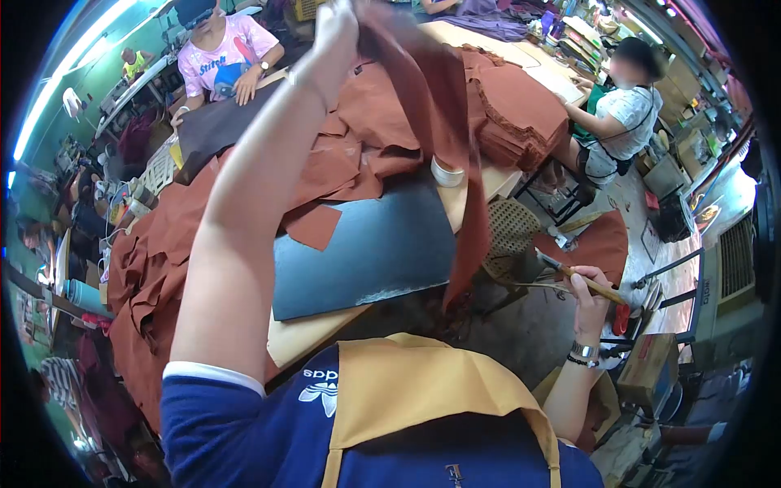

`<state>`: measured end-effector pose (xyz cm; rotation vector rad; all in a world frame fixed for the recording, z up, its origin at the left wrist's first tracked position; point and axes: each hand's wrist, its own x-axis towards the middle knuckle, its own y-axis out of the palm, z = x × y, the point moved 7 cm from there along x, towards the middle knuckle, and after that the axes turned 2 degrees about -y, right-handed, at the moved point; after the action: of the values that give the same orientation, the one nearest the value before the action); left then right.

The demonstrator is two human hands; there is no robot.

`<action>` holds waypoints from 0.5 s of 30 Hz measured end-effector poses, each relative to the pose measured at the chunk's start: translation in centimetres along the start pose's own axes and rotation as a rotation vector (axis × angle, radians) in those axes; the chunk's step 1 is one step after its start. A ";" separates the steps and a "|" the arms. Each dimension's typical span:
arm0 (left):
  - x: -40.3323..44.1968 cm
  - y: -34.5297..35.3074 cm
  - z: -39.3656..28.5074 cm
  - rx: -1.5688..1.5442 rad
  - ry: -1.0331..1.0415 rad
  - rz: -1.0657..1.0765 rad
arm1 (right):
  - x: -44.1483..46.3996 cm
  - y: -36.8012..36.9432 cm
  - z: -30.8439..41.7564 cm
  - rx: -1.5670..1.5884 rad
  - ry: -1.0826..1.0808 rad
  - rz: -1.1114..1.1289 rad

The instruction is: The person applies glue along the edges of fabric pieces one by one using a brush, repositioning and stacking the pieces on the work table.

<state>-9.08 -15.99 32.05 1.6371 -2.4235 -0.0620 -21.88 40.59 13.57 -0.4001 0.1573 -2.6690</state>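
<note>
Raised at the top centre, my left hand point(337, 26) is blurred by motion beside a long strip of reddish-brown fabric point(431, 106), which hangs down past the board's right edge. My right hand point(587, 302), low on the right, is closed around the wooden handle of a brush-like tool point(598, 287). A dark flat board point(366, 248) lies on the table in front of me. One small reddish-brown piece point(313, 226) rests on the board's upper left corner. A white roll point(447, 172) sits just beyond the board.
Heaped reddish-brown fabric point(171, 260) covers the table's left side; a thick stack of cut pieces point(521, 106) lies at the back. One person point(224, 57) handles dark material at the upper left, another point(622, 114) works at the right. A woven stool point(511, 236) stands beside the table.
</note>
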 end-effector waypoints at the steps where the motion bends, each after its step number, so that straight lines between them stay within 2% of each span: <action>1: -1.2 0.7 -4.6 -0.088 0.082 -0.078 | -0.3 -0.4 0.1 0.004 -0.003 -0.021; 4: -2.6 -0.4 -11.0 -0.395 0.359 -0.245 | -1.3 -1.8 0.4 0.015 -0.005 -0.094; 7: -1.3 -2.3 -8.7 -0.542 0.459 -0.463 | -2.3 -3.8 -0.6 -0.011 -0.021 -0.186; 9: 2.0 -3.5 -2.2 -0.540 0.430 -0.600 | -2.9 -4.1 -0.6 0.007 0.042 -0.183; 10: 4.5 -3.9 2.5 -0.499 0.485 -0.648 | -3.0 -4.1 -0.7 0.017 0.071 -0.180; 11: 7.0 -4.7 8.2 -0.351 0.337 -0.754 | -2.9 -4.3 -1.4 0.033 0.065 -0.184; 12: 5.7 -4.7 12.0 -0.302 0.266 -0.694 | -2.8 -4.5 -2.0 0.019 0.066 -0.179; 13: 5.1 -4.7 16.4 -0.304 0.240 -0.787 | -2.7 -4.5 -2.4 0.003 0.067 -0.171; 14: 4.8 -4.4 21.7 -0.602 0.100 -0.698 | -2.4 -4.5 -2.6 -0.014 0.067 -0.159; 15: 4.1 -4.5 26.0 -0.497 -0.053 -0.717 | -2.1 -4.2 -2.8 -0.029 0.082 -0.143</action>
<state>-11.71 -23.66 6.57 2.1304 -1.5371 -0.7511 -22.58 45.42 11.08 -0.3218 0.1998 -2.8285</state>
